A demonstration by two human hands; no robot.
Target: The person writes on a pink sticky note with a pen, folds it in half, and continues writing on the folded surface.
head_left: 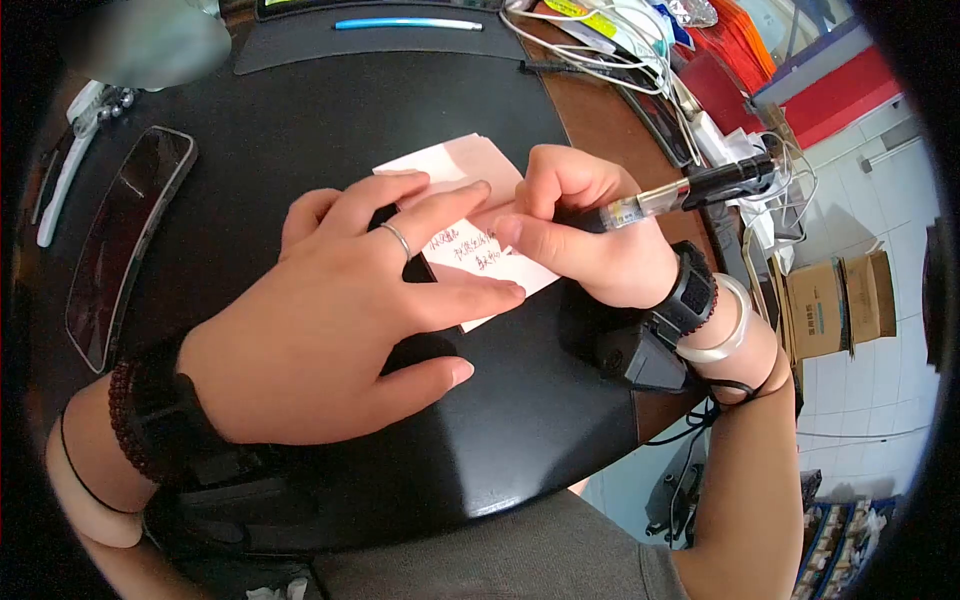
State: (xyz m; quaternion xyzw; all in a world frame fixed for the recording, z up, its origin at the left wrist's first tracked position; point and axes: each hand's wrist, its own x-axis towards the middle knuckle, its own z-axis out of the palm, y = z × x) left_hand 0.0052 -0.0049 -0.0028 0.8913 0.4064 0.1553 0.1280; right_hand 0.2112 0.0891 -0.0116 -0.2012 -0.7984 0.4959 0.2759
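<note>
A small pink notepad (462, 160) lies on the dark desk in the middle of the view, with several lines of handwriting on its lower part. My left hand (345, 290), a ring on one finger, rests across the pad's left side with fingers spread. My right hand (590, 230) pinches a pen (660, 198) over the right side of the pad. The pen slants up to the right, its black end raised; its tip is hidden by my fingers. Both wrists carry dark straps, and the right one also a pale bangle (728, 325).
A curved black glossy object (135, 245) lies at the left, beside a white-handled item (70, 175). A blue pen (408, 24) is on the dark mat (300, 50) at the back. White cables (640, 70) and packets crowd the back right. Cardboard boxes (838, 300) stand beyond the desk.
</note>
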